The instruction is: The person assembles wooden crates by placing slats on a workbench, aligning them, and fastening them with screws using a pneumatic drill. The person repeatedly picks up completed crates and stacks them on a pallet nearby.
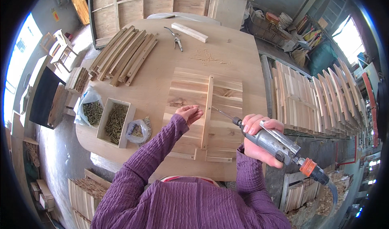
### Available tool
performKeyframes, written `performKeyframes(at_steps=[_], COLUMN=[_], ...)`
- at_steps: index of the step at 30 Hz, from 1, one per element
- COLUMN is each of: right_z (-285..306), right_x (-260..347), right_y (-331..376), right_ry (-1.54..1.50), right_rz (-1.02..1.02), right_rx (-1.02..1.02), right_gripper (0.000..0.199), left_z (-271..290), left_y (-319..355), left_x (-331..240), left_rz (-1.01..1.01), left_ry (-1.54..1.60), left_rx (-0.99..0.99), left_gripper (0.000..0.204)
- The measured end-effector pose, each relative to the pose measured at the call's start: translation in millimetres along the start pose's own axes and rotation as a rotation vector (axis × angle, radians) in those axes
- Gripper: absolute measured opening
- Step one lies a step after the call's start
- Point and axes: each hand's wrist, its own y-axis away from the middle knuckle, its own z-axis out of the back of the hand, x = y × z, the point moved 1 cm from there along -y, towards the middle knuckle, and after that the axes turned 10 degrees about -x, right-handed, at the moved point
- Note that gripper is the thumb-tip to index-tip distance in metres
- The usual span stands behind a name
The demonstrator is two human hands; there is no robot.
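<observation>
My right hand (256, 151) is wrapped round a silver air screwdriver (279, 146) with an orange hose coupling. Its long bit points up and left, the tip close to the right edge of a narrow wooden batten (208, 107). That batten lies lengthwise across a wood-grained panel (184, 85) and has screw spots along it. Just left of the batten, my left hand (189, 114) is closed with fingertips together; whatever it may hold is hidden. Left of that arm are a box of screws (116, 123), an open bag of screws (93, 112) and a smaller bag (139, 131).
Curved wooden strips (123, 54) are piled on the table (162, 34) at the far left. An air blow gun (176, 39), a pale wooden bar (189, 32) and sawdust (208, 58) lie farther back. Stacked wooden panels (296, 95) stand right of the table.
</observation>
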Motion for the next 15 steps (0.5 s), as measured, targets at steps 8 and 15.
performKeyframes(at_steps=[8,15], right_z=[6.6,10.8], right_x=[-35.9,-62.0], right_y=[-3.5,0.5], right_ry=[0.002,-0.016], right_rz=[-0.026,-0.098], right_rx=[0.03,0.05], right_gripper=[0.091,0.09], left_z=[-22.8,-22.9], left_y=[-24.6,-36.5], left_x=[0.1,-1.4], left_rz=[0.024,-0.027], left_ry=[-0.066,-0.127], left_rx=[0.032,-0.01], left_gripper=[0.019,0.021])
